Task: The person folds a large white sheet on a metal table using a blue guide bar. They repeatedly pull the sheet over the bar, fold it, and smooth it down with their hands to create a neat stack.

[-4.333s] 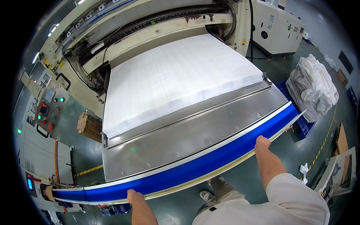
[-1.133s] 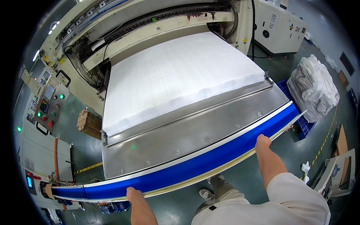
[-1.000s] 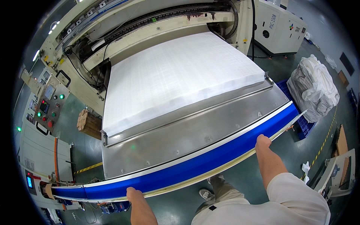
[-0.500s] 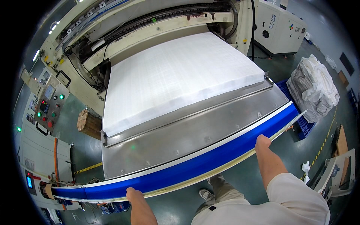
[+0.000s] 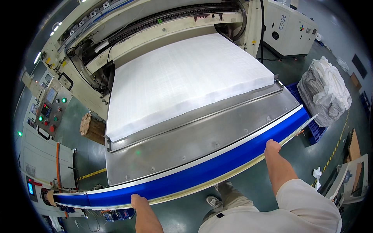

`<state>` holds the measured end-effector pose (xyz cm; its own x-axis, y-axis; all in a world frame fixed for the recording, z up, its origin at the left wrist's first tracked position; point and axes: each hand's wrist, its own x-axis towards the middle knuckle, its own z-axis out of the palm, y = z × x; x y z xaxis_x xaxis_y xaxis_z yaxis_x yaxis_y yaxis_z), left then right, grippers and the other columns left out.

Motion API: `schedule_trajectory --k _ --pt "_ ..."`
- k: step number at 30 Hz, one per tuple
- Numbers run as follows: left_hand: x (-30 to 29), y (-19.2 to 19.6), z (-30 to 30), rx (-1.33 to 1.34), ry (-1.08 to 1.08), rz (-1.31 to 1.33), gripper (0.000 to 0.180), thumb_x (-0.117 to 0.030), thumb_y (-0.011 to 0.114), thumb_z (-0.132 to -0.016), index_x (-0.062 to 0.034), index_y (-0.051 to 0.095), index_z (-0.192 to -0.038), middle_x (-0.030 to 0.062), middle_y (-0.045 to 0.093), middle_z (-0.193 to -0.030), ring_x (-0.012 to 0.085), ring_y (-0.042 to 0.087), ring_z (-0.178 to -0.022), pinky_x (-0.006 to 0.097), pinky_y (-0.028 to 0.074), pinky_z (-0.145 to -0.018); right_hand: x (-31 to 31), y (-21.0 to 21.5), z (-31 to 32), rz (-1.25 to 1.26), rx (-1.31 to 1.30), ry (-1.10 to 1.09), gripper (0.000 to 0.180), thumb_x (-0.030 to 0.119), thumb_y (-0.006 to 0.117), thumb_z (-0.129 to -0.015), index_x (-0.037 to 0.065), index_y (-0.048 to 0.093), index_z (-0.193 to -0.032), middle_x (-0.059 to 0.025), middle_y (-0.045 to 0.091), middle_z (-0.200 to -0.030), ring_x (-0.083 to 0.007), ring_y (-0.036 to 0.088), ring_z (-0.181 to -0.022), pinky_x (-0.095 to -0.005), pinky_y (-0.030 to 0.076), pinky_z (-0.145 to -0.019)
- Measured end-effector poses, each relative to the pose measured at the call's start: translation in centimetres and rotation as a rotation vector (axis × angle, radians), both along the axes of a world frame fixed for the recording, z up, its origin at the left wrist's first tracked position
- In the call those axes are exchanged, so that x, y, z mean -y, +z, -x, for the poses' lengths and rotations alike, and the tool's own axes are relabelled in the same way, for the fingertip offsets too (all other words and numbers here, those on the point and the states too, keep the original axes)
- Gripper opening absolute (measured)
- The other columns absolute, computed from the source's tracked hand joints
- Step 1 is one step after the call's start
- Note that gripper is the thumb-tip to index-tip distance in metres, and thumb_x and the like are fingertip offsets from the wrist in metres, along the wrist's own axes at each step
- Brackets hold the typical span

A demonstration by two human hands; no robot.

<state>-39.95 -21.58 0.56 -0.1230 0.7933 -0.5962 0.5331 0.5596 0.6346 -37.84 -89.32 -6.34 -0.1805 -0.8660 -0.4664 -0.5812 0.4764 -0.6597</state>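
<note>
A long blue conveyor belt (image 5: 202, 167) runs across in front of me, curved by the lens, with a pale yellowish rail (image 5: 233, 169) along its near side. My left hand (image 5: 139, 201) is closed on that rail at the lower middle. Farther right, my right hand (image 5: 273, 146) is also closed on the near edge, its arm stretched forward. The undersides of both hands are hidden. Beyond the belt lies a bare metal plate (image 5: 194, 149). Behind it, a wide, thick stack of white sheet material (image 5: 186, 81) reaches back under the machine.
The cream machine frame (image 5: 163, 29) spans the back. A control panel (image 5: 50, 110) with lit buttons stands left, near a brown carton (image 5: 92, 128). At right, a white-wrapped bundle (image 5: 326, 91) sits on a blue pallet (image 5: 318, 132). A white cabinet (image 5: 289, 31) stands behind.
</note>
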Motion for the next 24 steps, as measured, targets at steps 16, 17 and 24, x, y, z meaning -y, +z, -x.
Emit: schedule_trajectory --k 16,17,24 --pt "0.3 0.3 0.0 -0.06 -0.093 0.01 0.044 -0.023 0.04 -0.08 0.0072 0.058 -0.107 0.0196 0.057 -0.115 0.0321 0.057 -0.101 0.038 0.045 -0.086 -0.1 0.4 0.0 0.034 0.04 -0.028 0.051 0.013 0.052 -0.078 -0.015 0.033 -0.115 -0.0314 0.05 -0.116 -0.0396 0.055 -0.106 -0.0413 0.046 -0.091" --pt "0.2 0.3 0.0 -0.08 -0.121 0.008 0.044 -0.023 0.04 -0.081 0.007 0.058 -0.107 0.0195 0.057 -0.114 0.032 0.057 -0.101 0.038 0.045 -0.087 0.1 0.1 0.1 0.031 0.042 -0.025 0.051 0.014 0.052 -0.078 -0.015 0.033 -0.115 -0.0313 0.05 -0.116 -0.0395 0.055 -0.106 -0.0412 0.046 -0.091" --pt "0.7 0.5 -0.5 -0.039 -0.09 0.034 0.044 -0.025 0.039 -0.082 0.006 0.059 -0.107 0.019 0.057 -0.115 0.0316 0.057 -0.101 0.038 0.045 -0.086 3.0 -3.0 0.8 0.039 -0.275 0.36 0.053 0.016 0.053 -0.079 -0.017 0.032 -0.115 -0.0314 0.05 -0.116 -0.0384 0.056 -0.105 -0.0407 0.047 -0.089"
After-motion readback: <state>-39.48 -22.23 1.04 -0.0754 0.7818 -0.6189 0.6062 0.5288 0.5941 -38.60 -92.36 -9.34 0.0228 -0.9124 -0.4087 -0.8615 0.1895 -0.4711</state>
